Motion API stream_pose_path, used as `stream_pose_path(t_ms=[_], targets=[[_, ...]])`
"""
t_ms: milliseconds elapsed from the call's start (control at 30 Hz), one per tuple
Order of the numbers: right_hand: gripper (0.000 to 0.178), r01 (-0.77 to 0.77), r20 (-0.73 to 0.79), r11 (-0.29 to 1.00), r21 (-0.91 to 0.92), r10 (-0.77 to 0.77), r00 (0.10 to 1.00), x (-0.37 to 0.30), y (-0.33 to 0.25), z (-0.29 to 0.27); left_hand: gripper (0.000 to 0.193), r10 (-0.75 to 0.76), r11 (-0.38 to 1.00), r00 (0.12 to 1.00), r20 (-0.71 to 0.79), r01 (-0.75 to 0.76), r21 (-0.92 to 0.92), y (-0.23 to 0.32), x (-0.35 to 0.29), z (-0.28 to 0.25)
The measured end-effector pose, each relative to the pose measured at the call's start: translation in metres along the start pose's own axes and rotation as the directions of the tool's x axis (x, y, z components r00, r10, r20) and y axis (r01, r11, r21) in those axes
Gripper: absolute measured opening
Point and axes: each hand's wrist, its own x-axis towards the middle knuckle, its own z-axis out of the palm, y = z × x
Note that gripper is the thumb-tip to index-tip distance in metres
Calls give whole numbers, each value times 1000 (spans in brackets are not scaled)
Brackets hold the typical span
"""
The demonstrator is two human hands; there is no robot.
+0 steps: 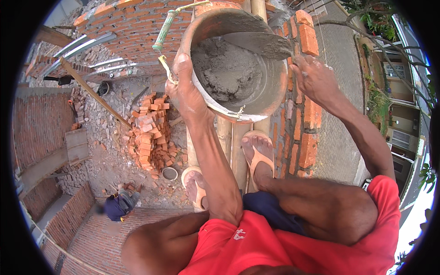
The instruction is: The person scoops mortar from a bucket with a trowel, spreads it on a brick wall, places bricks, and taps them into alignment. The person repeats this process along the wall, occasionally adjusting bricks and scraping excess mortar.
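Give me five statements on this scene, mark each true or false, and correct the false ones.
1. The left hand grips the side of a round, mortar-smeared bucket. True.
2. Neither hand holds a tool. False: the right hand holds a mortar-coated, flat-bladed trowel.
3. Wet grey mortar lies inside the bucket. True.
4. The heap of loose orange bricks lies to the right of the bucket. False: it lies on the ground, to the lower left of the bucket in the picture.
5. The person wears a blue shirt. False: the short-sleeved cloth shirt is red.
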Motion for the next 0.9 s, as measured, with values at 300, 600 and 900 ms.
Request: stream_pose_path(t_ms=[300, 600, 900], targets=[[42, -205, 402, 774, 598, -68, 913, 0, -33, 24, 43, 52, 998, 999, -3, -52, 28, -5, -4, 13], [44, -429, 526, 523, 737, -46, 849, -7, -21, -1, 45, 55, 996, 998, -11, -54, 67, -3, 3, 11], [35, -448, 476, 294, 844, -28, 879, -31, -22, -3, 46, 14, 999, 995, -102, -9, 54, -4, 3, -2]])
